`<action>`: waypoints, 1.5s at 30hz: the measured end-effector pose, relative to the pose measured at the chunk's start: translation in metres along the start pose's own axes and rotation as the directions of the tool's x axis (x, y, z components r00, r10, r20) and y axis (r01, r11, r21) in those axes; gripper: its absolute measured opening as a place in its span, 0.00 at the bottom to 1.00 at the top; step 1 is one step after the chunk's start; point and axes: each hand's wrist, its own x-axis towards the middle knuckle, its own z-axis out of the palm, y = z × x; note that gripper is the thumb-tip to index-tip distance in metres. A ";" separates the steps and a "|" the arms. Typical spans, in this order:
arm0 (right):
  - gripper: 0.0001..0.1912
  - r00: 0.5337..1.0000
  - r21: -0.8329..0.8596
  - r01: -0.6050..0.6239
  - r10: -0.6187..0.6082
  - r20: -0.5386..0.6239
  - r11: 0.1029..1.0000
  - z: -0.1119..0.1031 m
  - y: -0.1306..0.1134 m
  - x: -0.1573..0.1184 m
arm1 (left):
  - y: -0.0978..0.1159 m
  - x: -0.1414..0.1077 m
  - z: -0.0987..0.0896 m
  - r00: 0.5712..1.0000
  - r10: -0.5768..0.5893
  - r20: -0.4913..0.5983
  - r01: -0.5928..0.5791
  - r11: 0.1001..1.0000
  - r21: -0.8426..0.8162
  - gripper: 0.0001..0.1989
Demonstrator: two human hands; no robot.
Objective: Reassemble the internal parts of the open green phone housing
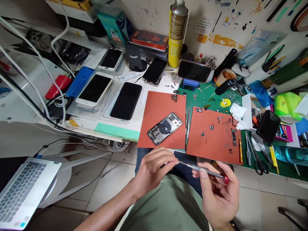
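My right hand (218, 187) grips a precision screwdriver (207, 171) with a knurled silver handle and a red end cap. Its thin shaft points left, toward my left hand (156, 165), whose thumb and fingers pinch together at the tip. Whether a tiny screw sits in that pinch is too small to tell. Both hands are over my lap, in front of the bench edge. Just beyond them an opened phone housing (165, 128) lies tilted on the left red-brown mat (149, 109). Tweezers (187, 123) lie along the gap beside that mat.
On the right mat (197, 147) are small phone parts, a logic board (234, 137) and a gold screwdriver (240, 149). Scissors (258, 160) lie farther right. Several phones, including a black one (126, 101), stand left. A yellow spray can (177, 35) rises behind; a laptop (31, 189) is lower left.
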 end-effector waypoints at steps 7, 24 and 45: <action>0.25 0.999 -0.017 -0.003 0.003 0.036 1.000 -0.004 0.002 -0.001 | -0.003 -0.003 0.000 0.999 0.027 0.030 -0.027 1.000 0.011 0.06; 0.21 0.958 0.100 -0.286 0.285 0.024 0.953 -0.007 0.009 0.007 | -0.009 -0.007 0.002 0.998 0.041 0.056 -0.039 0.999 -0.032 0.08; 0.23 0.895 0.219 -0.442 0.445 0.038 0.870 -0.003 0.017 0.012 | -0.011 -0.011 0.002 0.998 -0.002 0.069 -0.001 0.999 0.036 0.07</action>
